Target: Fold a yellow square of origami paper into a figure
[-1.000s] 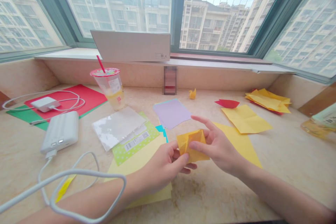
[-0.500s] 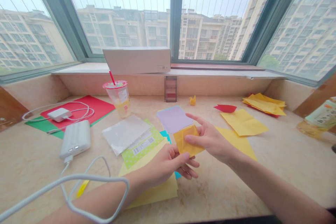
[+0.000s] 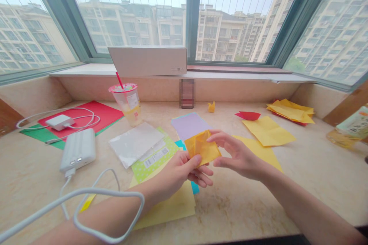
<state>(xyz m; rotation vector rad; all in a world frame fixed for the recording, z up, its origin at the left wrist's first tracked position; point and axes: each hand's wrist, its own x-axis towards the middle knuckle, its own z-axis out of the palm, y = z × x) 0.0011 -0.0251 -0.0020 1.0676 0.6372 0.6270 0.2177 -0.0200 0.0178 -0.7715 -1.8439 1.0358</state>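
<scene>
A folded square of orange-yellow paper [image 3: 202,147], with a raised flap and creases, is held above the counter. My left hand [image 3: 182,172] pinches its lower left part, thumb on top and the other fingers underneath. At the paper's right edge, my right hand [image 3: 244,157] has its fingers and thumb apart, fingertips touching or very close to the upper right edge. Behind the folded piece lies a stack of lilac paper [image 3: 189,125]. Beneath my left forearm are pale yellow sheets [image 3: 172,210] and a green dotted packet [image 3: 155,157].
Yellow sheets [image 3: 268,131], a red folded piece [image 3: 248,115] and a small yellow folded figure [image 3: 211,106] lie beyond my right hand. A drink cup [image 3: 126,103] stands back left. A power bank [image 3: 79,149] and looping white cable [image 3: 109,191] are left; a bottle [image 3: 350,128] is far right.
My right thumb has come off the paper's face and the right hand has opened slightly. The paper has turned, showing a raised flap, still held by my left hand.
</scene>
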